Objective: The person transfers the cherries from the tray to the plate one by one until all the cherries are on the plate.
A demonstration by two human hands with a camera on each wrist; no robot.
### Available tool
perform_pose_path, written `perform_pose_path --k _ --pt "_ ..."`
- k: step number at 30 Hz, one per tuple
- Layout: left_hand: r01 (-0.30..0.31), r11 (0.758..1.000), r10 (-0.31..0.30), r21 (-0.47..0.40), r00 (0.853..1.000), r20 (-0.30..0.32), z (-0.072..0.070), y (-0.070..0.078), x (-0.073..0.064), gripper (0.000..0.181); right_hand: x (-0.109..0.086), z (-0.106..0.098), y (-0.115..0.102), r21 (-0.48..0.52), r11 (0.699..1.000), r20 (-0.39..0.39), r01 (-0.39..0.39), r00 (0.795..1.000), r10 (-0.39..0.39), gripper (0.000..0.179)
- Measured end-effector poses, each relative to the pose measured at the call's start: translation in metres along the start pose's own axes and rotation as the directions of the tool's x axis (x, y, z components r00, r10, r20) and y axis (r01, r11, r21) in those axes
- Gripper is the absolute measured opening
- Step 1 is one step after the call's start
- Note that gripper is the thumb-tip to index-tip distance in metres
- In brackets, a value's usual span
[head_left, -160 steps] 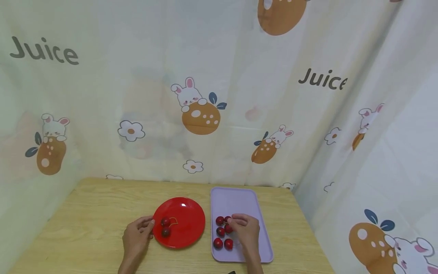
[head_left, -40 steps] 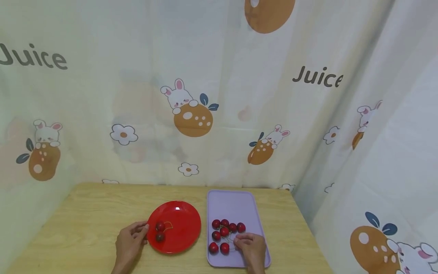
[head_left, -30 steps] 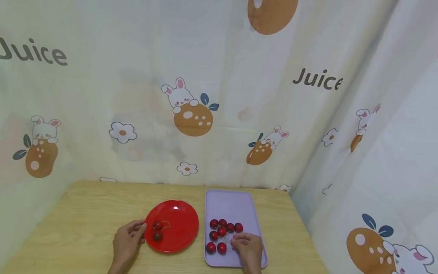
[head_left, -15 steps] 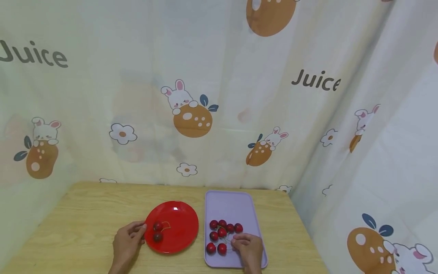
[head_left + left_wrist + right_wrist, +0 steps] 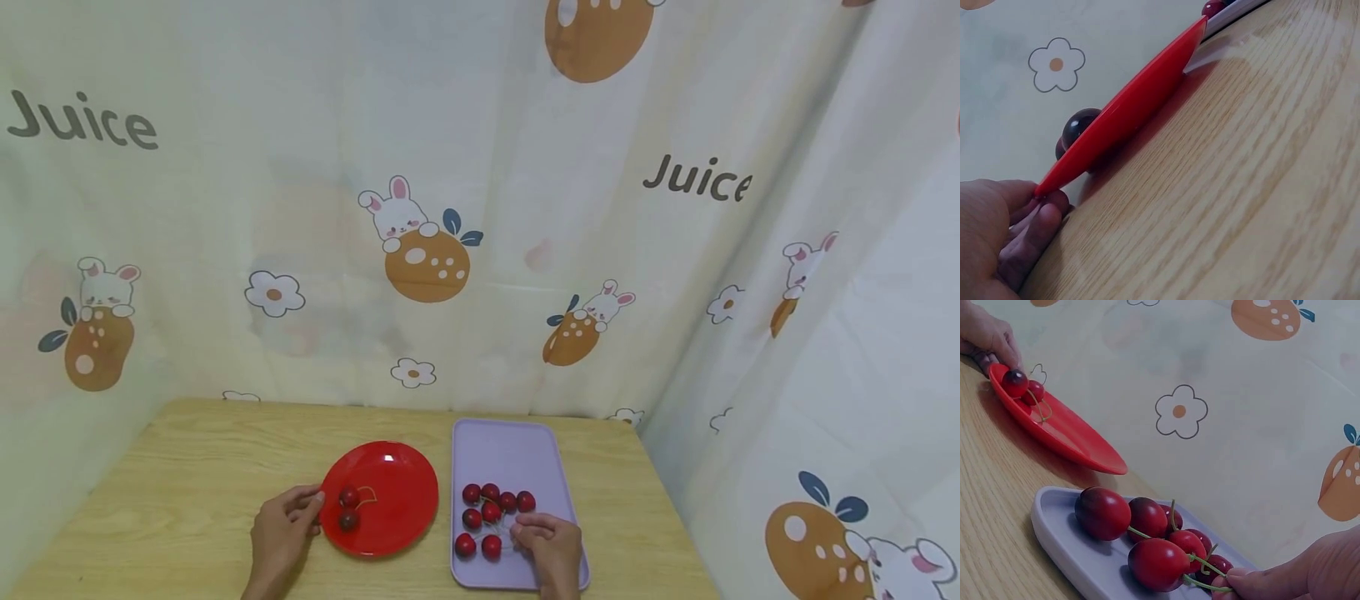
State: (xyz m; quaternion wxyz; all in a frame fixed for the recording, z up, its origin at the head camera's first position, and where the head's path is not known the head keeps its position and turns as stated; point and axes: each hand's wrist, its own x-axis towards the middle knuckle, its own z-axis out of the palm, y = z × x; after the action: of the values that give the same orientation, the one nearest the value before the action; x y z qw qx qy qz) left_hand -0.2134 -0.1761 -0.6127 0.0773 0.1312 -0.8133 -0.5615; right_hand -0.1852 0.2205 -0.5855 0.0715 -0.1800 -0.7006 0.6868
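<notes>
Some green stems (image 5: 1207, 565), clear only from the right wrist, are pinched by the right hand (image 5: 550, 546); their cherries (image 5: 491, 512) lie on the tray (image 5: 506, 450). The left hand (image 5: 281, 533) pinches the plate (image 5: 401, 500), which bears two more. Behind: printed curtain (image 5: 322, 83).

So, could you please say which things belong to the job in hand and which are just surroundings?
In the job:
red plate, gripped by the left hand
purple tray
cherries on both
stems pinched by the right hand

Surroundings:
wooden table
printed backdrop
</notes>
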Motion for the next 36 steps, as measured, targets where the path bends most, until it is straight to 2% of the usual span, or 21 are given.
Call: perform_pose_path --k 6,15,30,36 --pt "0.019 1.000 -0.019 0.002 1.000 0.002 0.0003 -0.0001 0.0029 0.032 0.0022 -0.0028 0.0023 0.030 1.000 0.015 -0.009 1.000 0.009 0.025" --pt "-0.006 1.000 0.006 0.005 1.000 -0.007 -0.0050 0.0005 0.0017 0.032 -0.0015 -0.0003 -0.0004 0.076 0.997 0.049 -0.024 0.999 0.020 0.021" --pt "0.007 1.000 -0.006 0.002 1.000 -0.008 -0.0003 -0.0009 -0.0001 0.032 0.0003 -0.0044 0.0018 0.064 0.997 0.072 -0.047 0.996 0.042 0.023" --pt "-0.006 1.000 0.006 0.001 1.000 -0.012 0.0020 -0.0016 0.0016 0.031 0.0024 -0.0070 -0.0002 0.080 0.996 0.093 -0.043 0.995 0.036 0.023"
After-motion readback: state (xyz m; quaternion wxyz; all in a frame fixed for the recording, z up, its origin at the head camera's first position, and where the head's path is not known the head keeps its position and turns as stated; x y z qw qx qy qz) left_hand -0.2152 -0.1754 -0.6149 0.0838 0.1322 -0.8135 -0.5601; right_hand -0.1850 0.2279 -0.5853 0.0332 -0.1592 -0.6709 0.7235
